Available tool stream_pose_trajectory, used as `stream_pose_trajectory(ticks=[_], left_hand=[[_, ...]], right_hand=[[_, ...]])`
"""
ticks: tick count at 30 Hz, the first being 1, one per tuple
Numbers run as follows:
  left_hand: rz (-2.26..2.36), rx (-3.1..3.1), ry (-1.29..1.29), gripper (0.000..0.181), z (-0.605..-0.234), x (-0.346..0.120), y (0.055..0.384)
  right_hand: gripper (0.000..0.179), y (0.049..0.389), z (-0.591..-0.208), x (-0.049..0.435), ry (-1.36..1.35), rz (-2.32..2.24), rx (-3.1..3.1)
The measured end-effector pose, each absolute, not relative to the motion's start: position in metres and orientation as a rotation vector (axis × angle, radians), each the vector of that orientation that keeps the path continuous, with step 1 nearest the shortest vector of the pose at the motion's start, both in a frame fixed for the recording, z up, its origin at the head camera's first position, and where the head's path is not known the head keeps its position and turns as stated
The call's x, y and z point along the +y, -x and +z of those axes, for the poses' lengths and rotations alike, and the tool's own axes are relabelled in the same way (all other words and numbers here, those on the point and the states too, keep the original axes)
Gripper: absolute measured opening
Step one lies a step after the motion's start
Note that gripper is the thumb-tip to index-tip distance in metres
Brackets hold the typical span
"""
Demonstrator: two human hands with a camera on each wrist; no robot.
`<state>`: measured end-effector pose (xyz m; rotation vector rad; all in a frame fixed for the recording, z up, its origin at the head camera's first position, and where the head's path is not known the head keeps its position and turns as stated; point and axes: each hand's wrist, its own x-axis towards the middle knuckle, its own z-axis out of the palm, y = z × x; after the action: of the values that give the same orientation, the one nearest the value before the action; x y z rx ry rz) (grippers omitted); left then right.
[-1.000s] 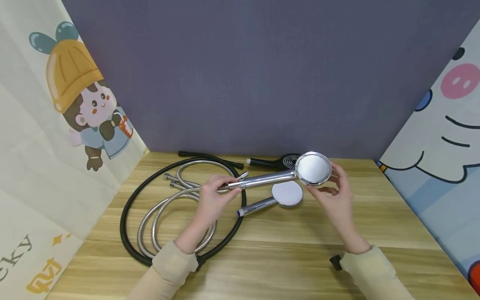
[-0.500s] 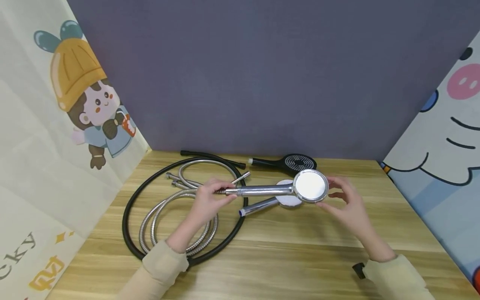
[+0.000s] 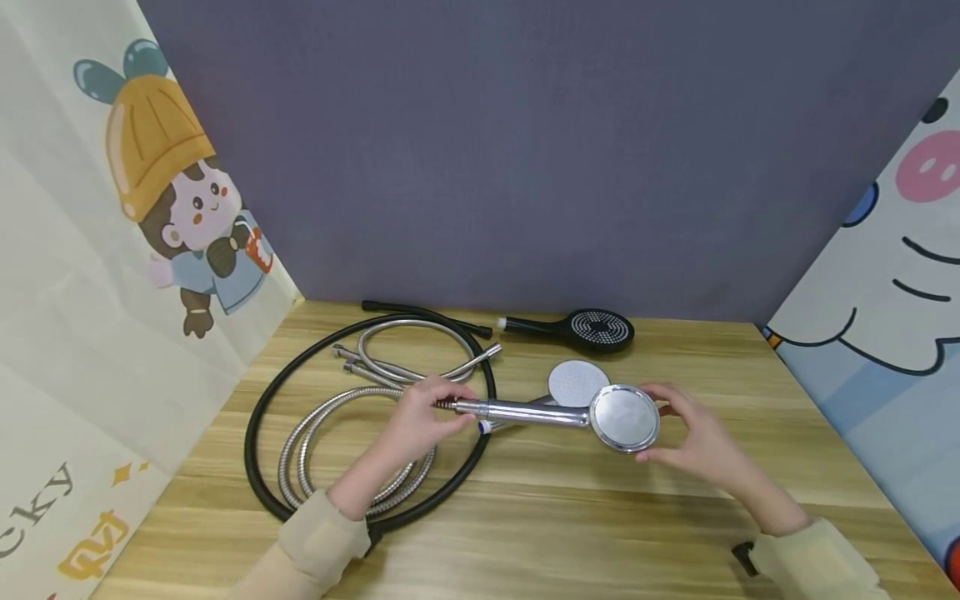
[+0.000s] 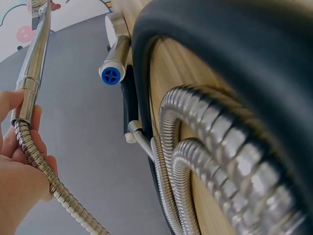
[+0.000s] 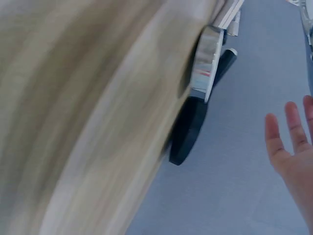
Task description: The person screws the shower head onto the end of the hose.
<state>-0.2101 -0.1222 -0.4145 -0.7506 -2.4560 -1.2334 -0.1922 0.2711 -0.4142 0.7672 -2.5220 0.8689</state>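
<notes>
A chrome shower head point(image 3: 624, 419) hangs above the table, its round face turned up and its handle pointing left. My left hand point(image 3: 423, 421) pinches the collar where a silver metal hose point(image 4: 46, 169) meets the handle; in the left wrist view the hose runs down past the palm. At the round end, my right hand point(image 3: 693, 437) holds the rim between thumb and fingers. Only part of that hand shows in the right wrist view, at the edge. Behind the held piece lies another chrome shower head point(image 3: 577, 381), its handle partly covered.
Coiled silver hoses point(image 3: 305, 450) lie on the left of the wooden table point(image 3: 585, 533), ringed by a black hose point(image 3: 251, 433). A black shower head point(image 3: 600, 330) rests near the grey back panel point(image 3: 525, 150). Printed cloths stand at both sides.
Both hands have lowered the chrome shower head toward me, and its handle has gone from tilted to nearly level. The black shower head behind is now fully visible.
</notes>
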Motion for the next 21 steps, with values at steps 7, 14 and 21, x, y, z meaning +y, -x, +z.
stream_pose_trajectory(ticks=[7, 14, 21], left_hand=[[-1.250, -2.516, 0.825, 0.029, -0.418, -0.122, 0.210], [-1.259, -2.633, 0.869, 0.028, -0.421, -0.121, 0.209], [-1.234, -2.718, 0.903, 0.030, -0.425, -0.121, 0.207]], right_hand=[[0.094, 0.192, -0.424, 0.275, -0.834, 0.906, -2.499], [0.097, 0.188, -0.431, 0.279, -0.884, 0.815, -2.578], [0.096, 0.188, -0.442, 0.282, -0.911, 0.831, -2.613]])
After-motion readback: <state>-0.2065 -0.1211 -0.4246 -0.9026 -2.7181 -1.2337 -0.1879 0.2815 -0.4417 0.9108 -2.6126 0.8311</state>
